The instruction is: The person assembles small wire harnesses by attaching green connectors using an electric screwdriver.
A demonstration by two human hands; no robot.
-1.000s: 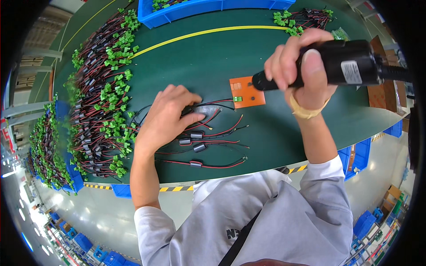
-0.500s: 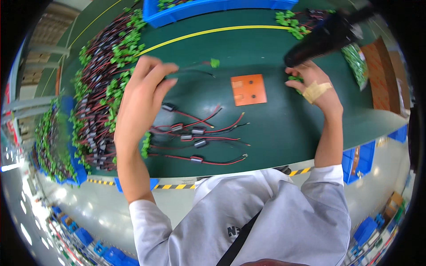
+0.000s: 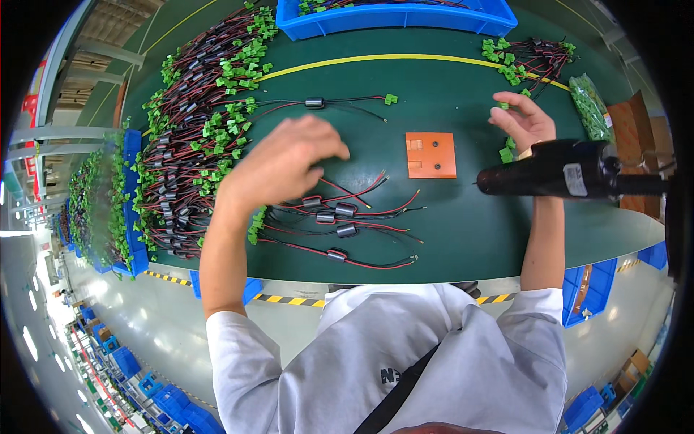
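My left hand [image 3: 289, 159] hovers over the table, slightly blurred, its fingers bent and thumb apart, with nothing visible in them. Beyond it lies a single red-and-black cable with a dark cylindrical sleeve [image 3: 314, 103] and a green connector [image 3: 390, 99] at its end. Several similar cables [image 3: 345, 231] lie in front of that hand, bare ends pointing right. My right hand [image 3: 526, 124] pinches a small green connector [image 3: 504, 105] between thumb and forefinger. More green pieces [image 3: 507, 152] sit beneath its palm. A black cylindrical tool [image 3: 549, 175] hides the right wrist.
An orange block [image 3: 431, 155] with two dark spots lies between my hands. A big cable pile [image 3: 195, 137] covers the left side. Behind stands a blue bin [image 3: 397, 18]. At right are more cables [image 3: 538, 58], a bag of green connectors [image 3: 590, 107] and a cardboard box [image 3: 636, 134].
My left hand has come away from the far cable, now lying flat, and moved nearer the front cables. The black tool appears lower, across my right wrist. The whole view has shifted slightly.
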